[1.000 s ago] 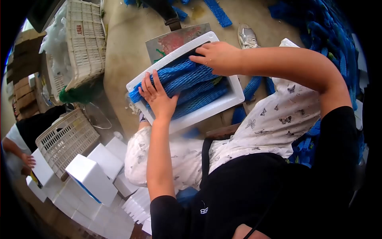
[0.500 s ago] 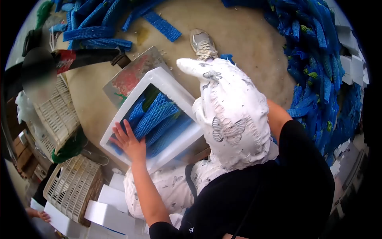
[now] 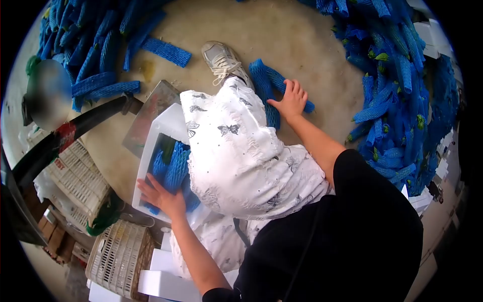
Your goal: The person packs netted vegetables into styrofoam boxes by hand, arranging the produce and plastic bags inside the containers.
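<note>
One hand (image 3: 293,102) at blue mesh tubes (image 3: 260,83)

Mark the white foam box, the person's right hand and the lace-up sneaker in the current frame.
White foam box (image 3: 170,122): head view, far rim.
Right hand (image 3: 292,104): head view, back of the hand.
Lace-up sneaker (image 3: 223,63): head view, laces.

Ribbed, plastic-looking blue mesh sleeves (image 3: 166,52) show a rough, netted surface against the matt white foam box (image 3: 171,121). Crinkled cloth trousers (image 3: 236,166) bear printed butterflies, above them a matt black cloth shirt (image 3: 332,246). A slatted basket (image 3: 113,256) looks like dull plastic; the tan floor (image 3: 201,22) appears smooth but stained, and the metal-looking plate (image 3: 150,118) is scuffed, its red patches worn.
</note>
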Motion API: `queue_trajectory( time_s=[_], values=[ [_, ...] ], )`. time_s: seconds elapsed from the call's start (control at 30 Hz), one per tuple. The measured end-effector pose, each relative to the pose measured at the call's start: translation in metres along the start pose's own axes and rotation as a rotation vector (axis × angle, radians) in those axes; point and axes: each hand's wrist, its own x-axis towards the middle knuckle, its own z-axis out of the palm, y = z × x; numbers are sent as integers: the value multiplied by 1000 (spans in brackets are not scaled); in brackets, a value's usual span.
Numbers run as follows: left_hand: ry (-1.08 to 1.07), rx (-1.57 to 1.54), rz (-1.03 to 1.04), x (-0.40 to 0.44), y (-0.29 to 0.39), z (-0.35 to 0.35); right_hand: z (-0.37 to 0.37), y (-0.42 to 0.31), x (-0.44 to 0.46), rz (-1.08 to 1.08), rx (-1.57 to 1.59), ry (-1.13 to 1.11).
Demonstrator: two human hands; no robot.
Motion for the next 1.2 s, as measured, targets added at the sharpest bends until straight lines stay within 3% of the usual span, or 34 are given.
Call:
queue_trajectory(
  time_s=[0.03,0.1,0.13,0.17,0.23,0.27,0.37,0.43,0.5,0.57,0.67,0.73,0.77,0.87,0.9,0.97,1.0,1.13,1.2],
  values=[
    [-5,1,-4,-2,-4,0,7,2,-4,-3,-2,-5],
    [55,40,28,3,-4,9,18,1,2,234,20,-263],
    [78,-6,10,2,2,8,15,-10,3,248,4,-381],
    [73,-2,-4,3,1,12,27,-17,3,235,-1,-390],
    [51,69,-7,1,-6,14,58,-27,-2,279,-60,-174],
    [26,78,-18,-1,-5,13,64,-24,-2,275,-102,-196],
    [-62,-68,-30,3,-1,-6,45,-12,21,329,98,-265],
    [-56,-197,31,-3,-8,-18,23,2,35,310,431,-318],
    [-88,-37,-18,-20,-19,-13,12,20,60,270,575,-154],
    [-29,-122,-29,-28,-37,17,-63,-2,84,103,649,14],
    [-88,-180,-28,-19,-33,4,-173,-66,111,-485,707,292],
    [-223,-313,59,-22,-39,-37,-253,-130,98,-856,685,311],
    [-90,-435,105,-29,-50,-52,-291,-163,77,-1178,588,412],
    [319,-429,-60,-59,-91,-97,-345,-241,-21,-1648,528,365],
    [480,-489,-116,-72,-107,-103,-341,-258,-57,-1762,484,305],
    [701,-577,-287,-96,-116,-125,-309,-270,-123,-1787,203,129],
    [794,-714,-431,-104,-125,-119,-276,-271,-145,-1856,237,61],
    [766,-918,-557,-123,-145,-97,-120,-240,-160,-1946,-146,-312],
    [738,-930,-491,-111,-124,-109,-112,-225,-152,-1940,15,-342]
  ],
)
